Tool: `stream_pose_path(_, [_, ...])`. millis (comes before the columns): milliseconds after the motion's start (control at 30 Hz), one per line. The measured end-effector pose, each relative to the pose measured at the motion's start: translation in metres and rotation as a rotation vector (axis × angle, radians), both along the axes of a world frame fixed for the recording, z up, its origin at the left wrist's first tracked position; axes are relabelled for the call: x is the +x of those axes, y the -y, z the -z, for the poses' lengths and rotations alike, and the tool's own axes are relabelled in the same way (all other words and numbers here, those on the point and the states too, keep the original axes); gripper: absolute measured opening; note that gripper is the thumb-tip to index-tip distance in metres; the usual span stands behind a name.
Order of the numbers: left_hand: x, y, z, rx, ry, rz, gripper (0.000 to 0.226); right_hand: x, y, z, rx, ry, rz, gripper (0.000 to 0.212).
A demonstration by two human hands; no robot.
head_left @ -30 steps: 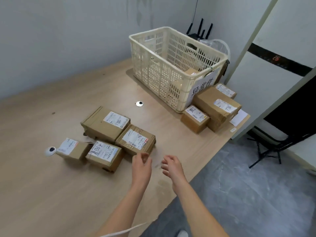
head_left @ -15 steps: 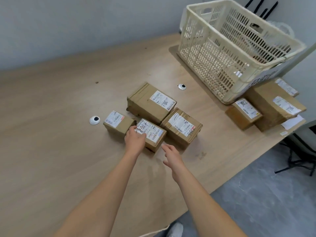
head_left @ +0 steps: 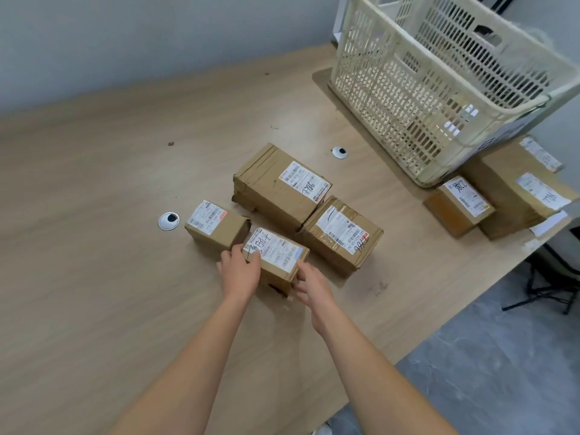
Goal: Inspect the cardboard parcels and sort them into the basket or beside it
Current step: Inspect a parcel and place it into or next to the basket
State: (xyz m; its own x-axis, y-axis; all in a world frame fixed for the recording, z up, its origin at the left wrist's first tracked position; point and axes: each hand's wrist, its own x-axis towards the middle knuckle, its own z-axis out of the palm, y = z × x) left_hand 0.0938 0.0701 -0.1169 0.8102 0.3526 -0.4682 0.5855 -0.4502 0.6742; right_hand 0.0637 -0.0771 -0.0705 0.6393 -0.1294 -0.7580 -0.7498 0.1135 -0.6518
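The small labelled parcel (head_left: pixel 273 257) is lying near the tabletop's (head_left: pixel 94 277) front edge; the left hand (head_left: pixel 241 273) is clasping its left end; the right hand (head_left: pixel 314 288), fingers spread, is touching its right side; the basket (head_left: pixel 408 98) is standing at the far right corner.

Wooden table (head_left: pixel 94 277), light grain, fills most of view. Two round cable grommets, white w/ dark centre, set flush in top: one (head_left: pixel 169 220) at left-centre, one (head_left: pixel 340 152) further back, right of centre. Small dark speck (head_left: pixel 171 143) on the top toward the wall. Faint smudge (head_left: pixel 378 287) nr front edge. Grey-blue wall (head_left: pixel 157 36) behind. Grey mottled floor (head_left: pixel 502 372) lower right. Black stand legs (head_left: pixel 543 293) on floor at right edge; upper part out of frame.
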Motion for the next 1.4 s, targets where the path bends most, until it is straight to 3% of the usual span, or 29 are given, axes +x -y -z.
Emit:
stream_pose_path(233, [-0.043,0.041,-0.022,0.084,0.272,-0.138,0.019,-0.041,0.029,-0.001,-0.151,0.181,0.160,0.028])
stream_pose_path(433, [-0.057,0.103,-0.077,-0.127,0.408,-0.178,0.016,-0.064,0.078,-0.037,-0.148,0.370,0.299,0.033])
stream_pose_path(533, [-0.060,0.137,-0.112,-0.255,0.408,-0.154,0.028,-0.071,0.117,-0.063,-0.169,0.448,0.339,0.041])
stream_pose_path(667, [-0.068,0.179,-0.156,-0.418,0.396,-0.101,0.025,-0.085,0.174,-0.094,-0.251,0.527,0.361,0.035])
stream_pose_path(833, [-0.074,0.211,-0.178,-0.480,0.416,-0.063,0.022,-0.101,0.213,-0.125,-0.299,0.645,0.379,0.030])
stream_pose_path(1067, [-0.080,0.234,-0.172,-0.514,0.405,-0.059,0.042,-0.124,0.234,-0.132,-0.355,0.778,0.195,0.059])
stream_pose_path(1233, [-0.088,0.240,-0.177,-0.600,0.391,-0.093,0.022,-0.135,0.235,-0.134,-0.519,0.863,0.042,0.074])
stream_pose_path(1400, [-0.093,0.235,-0.170,-0.617,0.399,-0.090,0.031,-0.141,0.234,-0.127,-0.529,0.925,0.063,0.083])
